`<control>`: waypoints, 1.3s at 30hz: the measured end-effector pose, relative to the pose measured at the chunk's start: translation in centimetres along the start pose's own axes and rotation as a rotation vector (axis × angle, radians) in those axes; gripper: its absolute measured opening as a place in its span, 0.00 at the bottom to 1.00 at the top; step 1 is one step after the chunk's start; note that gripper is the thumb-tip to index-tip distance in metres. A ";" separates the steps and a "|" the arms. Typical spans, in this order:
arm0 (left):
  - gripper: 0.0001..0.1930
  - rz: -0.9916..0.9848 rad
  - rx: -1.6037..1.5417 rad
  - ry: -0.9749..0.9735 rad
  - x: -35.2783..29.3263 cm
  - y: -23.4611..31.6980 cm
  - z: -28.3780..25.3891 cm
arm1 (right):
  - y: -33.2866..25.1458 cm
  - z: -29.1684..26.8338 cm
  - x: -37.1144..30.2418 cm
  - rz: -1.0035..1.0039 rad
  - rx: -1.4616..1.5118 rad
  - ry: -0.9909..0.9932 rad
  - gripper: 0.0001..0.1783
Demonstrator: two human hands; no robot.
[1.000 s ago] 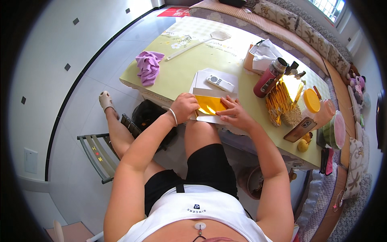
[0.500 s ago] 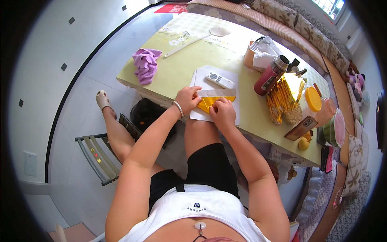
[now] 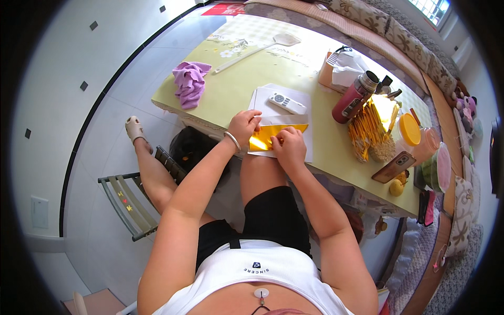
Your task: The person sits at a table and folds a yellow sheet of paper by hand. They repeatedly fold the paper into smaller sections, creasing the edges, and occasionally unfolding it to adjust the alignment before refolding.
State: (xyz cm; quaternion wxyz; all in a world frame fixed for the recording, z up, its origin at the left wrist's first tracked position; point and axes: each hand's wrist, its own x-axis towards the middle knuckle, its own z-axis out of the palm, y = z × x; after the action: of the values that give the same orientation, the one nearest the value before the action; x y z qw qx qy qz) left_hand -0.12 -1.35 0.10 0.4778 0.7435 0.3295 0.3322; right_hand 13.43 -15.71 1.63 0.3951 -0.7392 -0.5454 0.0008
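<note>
A shiny gold foil sheet point(image 3: 264, 140) lies over white paper point(image 3: 310, 137) at the table's near edge, above my knee. At its upper left corner, my left hand point(image 3: 243, 128), with a bracelet at the wrist, has its fingers curled closed on the foil's edge. My right hand point(image 3: 290, 146) pinches the foil from the right, thumb and fingertips together on its surface. Exactly how each fingertip grips is too small to make out. Just beyond the foil a white remote control point(image 3: 286, 103) rests on the paper.
Right of the paper stand a red thermos point(image 3: 354, 98), a bundle of folded gold pieces point(image 3: 366, 130), a yellow-lidded jar point(image 3: 409, 129), a leaning phone point(image 3: 392, 166) and a tissue box point(image 3: 329, 76). A purple cloth point(image 3: 190, 85) and a fly swatter point(image 3: 257, 53) lie farther left.
The gold foil, earlier slanted to a point on its left side, now spreads into a wider, brighter rectangle. My left fingers have shifted slightly up; my right hand stays nearly in place.
</note>
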 end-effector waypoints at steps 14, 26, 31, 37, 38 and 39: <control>0.11 -0.063 -0.245 -0.279 0.1 0.2 -2.3 | -0.5 -0.6 -0.5 -0.298 -0.008 -0.103 0.15; 0.15 -0.069 -0.166 -0.297 0.4 0.0 -2.6 | -0.1 0.0 0.1 -0.011 -0.055 -0.019 0.10; 0.15 0.007 0.064 -0.174 0.4 0.1 -1.2 | -0.2 0.0 0.0 -0.026 -0.091 -0.023 0.09; 0.14 0.060 0.168 -0.071 0.4 -0.4 -0.5 | -0.3 0.1 0.0 -0.043 -0.103 0.005 0.12; 0.14 0.065 0.174 -0.056 0.4 -0.5 -0.5 | -0.4 0.1 -0.1 -0.067 -0.111 0.008 0.14; 0.14 0.070 0.179 -0.041 0.4 -0.6 -0.4 | -0.5 0.0 -0.2 -0.090 -0.120 0.011 0.17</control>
State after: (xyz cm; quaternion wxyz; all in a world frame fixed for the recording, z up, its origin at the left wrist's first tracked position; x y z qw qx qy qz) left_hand -0.33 -0.62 -0.21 0.4042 0.8008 0.3218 0.3029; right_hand 12.99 -15.83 1.84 0.3527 -0.7361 -0.5751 -0.0537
